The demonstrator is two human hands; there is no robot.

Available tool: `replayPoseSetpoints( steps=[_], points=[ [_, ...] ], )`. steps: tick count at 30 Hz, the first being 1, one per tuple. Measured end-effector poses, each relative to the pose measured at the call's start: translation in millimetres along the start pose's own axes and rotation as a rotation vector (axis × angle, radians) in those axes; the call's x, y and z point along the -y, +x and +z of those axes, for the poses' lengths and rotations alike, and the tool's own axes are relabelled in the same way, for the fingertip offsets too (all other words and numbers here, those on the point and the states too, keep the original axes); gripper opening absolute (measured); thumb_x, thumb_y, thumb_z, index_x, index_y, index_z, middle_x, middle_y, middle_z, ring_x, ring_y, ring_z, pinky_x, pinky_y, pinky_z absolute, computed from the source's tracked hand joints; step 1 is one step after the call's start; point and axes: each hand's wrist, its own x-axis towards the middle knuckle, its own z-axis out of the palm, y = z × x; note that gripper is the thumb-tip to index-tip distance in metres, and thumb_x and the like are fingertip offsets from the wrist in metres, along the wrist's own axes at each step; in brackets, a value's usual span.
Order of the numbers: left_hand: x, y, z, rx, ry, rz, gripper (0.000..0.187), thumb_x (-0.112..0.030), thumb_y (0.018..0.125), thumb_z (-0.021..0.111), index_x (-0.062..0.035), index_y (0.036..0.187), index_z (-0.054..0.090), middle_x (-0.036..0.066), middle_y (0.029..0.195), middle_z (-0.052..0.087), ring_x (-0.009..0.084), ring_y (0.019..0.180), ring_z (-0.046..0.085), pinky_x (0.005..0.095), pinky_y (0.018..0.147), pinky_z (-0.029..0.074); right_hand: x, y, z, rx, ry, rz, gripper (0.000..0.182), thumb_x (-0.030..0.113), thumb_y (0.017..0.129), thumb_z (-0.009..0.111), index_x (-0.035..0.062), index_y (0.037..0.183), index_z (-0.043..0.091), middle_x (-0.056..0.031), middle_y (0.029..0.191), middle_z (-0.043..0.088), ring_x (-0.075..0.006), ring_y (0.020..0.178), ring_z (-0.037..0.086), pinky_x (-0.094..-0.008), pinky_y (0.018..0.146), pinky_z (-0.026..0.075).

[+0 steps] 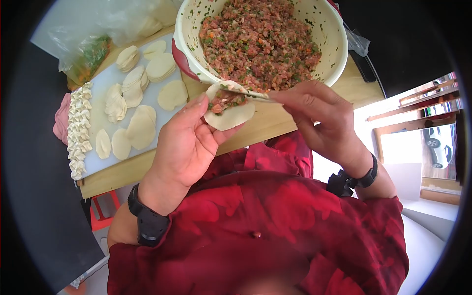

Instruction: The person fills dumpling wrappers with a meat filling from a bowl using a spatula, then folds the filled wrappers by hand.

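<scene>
A round dumpling wrapper [230, 119] rests on the fingers of my left hand [184, 142], with the thumb at its left edge. A dab of meat filling [221, 104] lies on the wrapper's middle. My right hand [322, 115] pinches the end of a slim metal utensil [253, 93], whose far end reaches over the wrapper's upper part and the filling. Just beyond both hands stands a cream bowl [339, 54] with red handles, filled with minced meat [260, 42] flecked with green and orange.
On a white board [98, 164], left of the bowl, lie stacked and loose wrappers [141, 127]. Folded dumplings [78, 130] line its left edge. A plastic bag [93, 51] with something green and orange sits at the back left. The wooden table's front edge [137, 174] runs below.
</scene>
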Motion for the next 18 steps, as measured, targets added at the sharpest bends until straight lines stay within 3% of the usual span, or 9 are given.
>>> replayPoseSetpoints(
  steps=[3,6,9,14,16,17,18],
  points=[
    [-1,2,5,0.056,0.055,0.051,0.038,-0.018,0.103,0.035,0.0044,0.133,0.040,0.016,0.132,0.052,0.0284,0.120,0.054,0.0417,0.101,0.050,1,1,-1,0.035,-0.030,-0.124,0.035,-0.011,0.077,0.063,0.0069,0.106,0.070,-0.0101,0.087,0.063,-0.0242,0.076,0.064,-0.0336,0.064,0.052],
    [-4,5,7,0.067,0.032,0.054,0.038,-0.018,0.103,0.035,0.0045,0.133,0.040,0.016,0.132,0.052,0.0280,0.121,0.054,0.0430,0.103,0.048,2,5,-5,-0.073,-0.057,-0.088,0.038,-0.011,0.075,0.063,0.0072,0.108,0.069,-0.0103,0.088,0.063,-0.0251,0.078,0.064,-0.0344,0.065,0.052],
    [-4,5,8,0.071,0.036,0.055,0.038,-0.017,0.102,0.035,0.0047,0.133,0.040,0.015,0.132,0.053,0.0274,0.122,0.053,0.0432,0.103,0.047,0,3,-1,-0.047,-0.044,-0.001,0.040,-0.012,0.074,0.063,0.0073,0.109,0.069,-0.0107,0.088,0.063,-0.0255,0.079,0.064,-0.0344,0.067,0.052],
    [-6,11,12,0.092,0.101,0.090,0.039,-0.019,0.103,0.035,0.0030,0.135,0.040,0.014,0.131,0.053,0.0257,0.119,0.055,0.0412,0.102,0.049,0,4,1,-0.030,-0.060,-0.103,0.036,-0.012,0.076,0.062,0.0063,0.107,0.068,-0.0109,0.090,0.064,-0.0254,0.080,0.065,-0.0324,0.068,0.052],
    [-3,11,13,0.081,0.116,0.089,0.039,-0.021,0.103,0.037,0.0020,0.135,0.041,0.013,0.129,0.055,0.0242,0.117,0.057,0.0400,0.100,0.050,3,9,3,-0.103,0.105,0.093,0.030,-0.008,0.075,0.067,0.0063,0.101,0.066,-0.0083,0.084,0.060,-0.0215,0.074,0.061,-0.0297,0.060,0.048],
    [-2,12,14,0.071,0.129,0.088,0.040,-0.023,0.103,0.039,0.0011,0.134,0.043,0.012,0.127,0.056,0.0227,0.115,0.058,0.0388,0.099,0.051,9,12,1,-0.108,0.101,0.096,0.030,-0.008,0.075,0.067,0.0063,0.101,0.066,-0.0083,0.084,0.060,-0.0215,0.074,0.061,-0.0297,0.060,0.048],
    [-1,13,14,0.076,0.132,0.084,0.040,-0.023,0.103,0.039,0.0011,0.134,0.043,0.012,0.127,0.056,0.0227,0.115,0.058,0.0388,0.099,0.051,17,15,-1,-0.018,0.176,0.186,0.027,-0.006,0.074,0.069,0.0067,0.098,0.065,-0.0064,0.078,0.055,-0.0192,0.069,0.056,-0.0289,0.057,0.045]
  ],
)
